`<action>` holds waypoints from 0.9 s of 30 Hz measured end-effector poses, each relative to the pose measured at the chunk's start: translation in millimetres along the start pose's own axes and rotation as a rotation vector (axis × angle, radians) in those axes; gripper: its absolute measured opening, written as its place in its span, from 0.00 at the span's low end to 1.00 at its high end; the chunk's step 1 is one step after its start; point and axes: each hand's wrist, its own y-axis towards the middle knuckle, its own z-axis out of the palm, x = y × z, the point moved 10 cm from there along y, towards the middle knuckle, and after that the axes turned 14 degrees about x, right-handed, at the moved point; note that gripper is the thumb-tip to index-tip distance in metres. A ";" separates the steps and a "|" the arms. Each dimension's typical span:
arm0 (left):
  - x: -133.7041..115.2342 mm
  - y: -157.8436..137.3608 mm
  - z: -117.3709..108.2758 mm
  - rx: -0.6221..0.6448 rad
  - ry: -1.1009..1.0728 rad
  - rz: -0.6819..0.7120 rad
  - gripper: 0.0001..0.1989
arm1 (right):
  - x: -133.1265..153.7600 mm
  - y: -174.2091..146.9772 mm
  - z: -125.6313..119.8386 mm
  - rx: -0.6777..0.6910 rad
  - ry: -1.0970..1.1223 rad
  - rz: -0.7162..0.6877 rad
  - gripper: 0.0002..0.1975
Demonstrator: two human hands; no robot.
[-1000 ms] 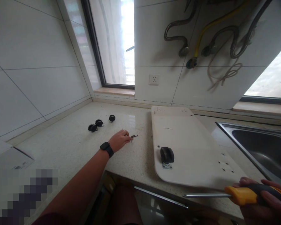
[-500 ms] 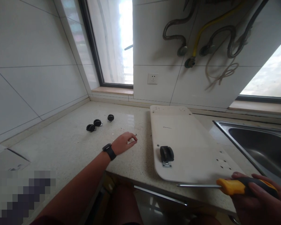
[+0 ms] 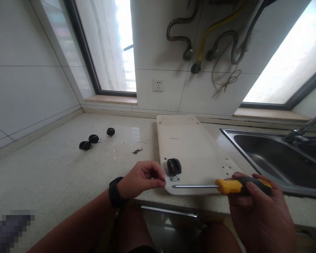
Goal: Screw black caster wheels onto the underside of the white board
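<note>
My right hand [image 3: 260, 207] is closed around the yellow and black handle of a screwdriver [image 3: 197, 186], whose shaft points left over the near edge of a white board [image 3: 200, 151]. Thumb and fingertips of my left hand [image 3: 144, 179] are pinched on a tiny dark piece that looks like a screw [image 3: 164, 181], close to the screwdriver's tip. A black caster wheel [image 3: 174, 166] stands on its metal plate at the board's near left corner. Left of the board lies a small pile of dark screws [image 3: 137, 151] on the counter.
Three loose black casters, one of them a caster [image 3: 110, 131] nearest the wall, lie on the speckled counter [image 3: 55, 168]. A steel sink [image 3: 252, 151] with a faucet [image 3: 300, 135] is at right. Hoses [image 3: 179, 38] hang on the wall above a socket [image 3: 158, 85].
My left hand has moved from the screw pile toward the board's near corner. The screwdriver has come up and toward the left hand. The view has shifted right.
</note>
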 end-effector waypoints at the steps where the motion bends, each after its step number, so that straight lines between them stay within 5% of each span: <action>1: -0.1 0.5 4.1 0.017 -0.019 0.005 0.11 | 1.0 -1.8 1.4 -0.016 0.024 0.009 0.20; 18: -14.0 0.7 22.2 0.040 0.077 0.060 0.10 | 15.7 -12.4 5.7 -0.076 -0.039 -0.036 0.25; 27: -35.8 -5.1 19.3 -0.074 0.495 0.103 0.04 | 42.7 -22.9 17.2 0.033 -0.191 -0.217 0.26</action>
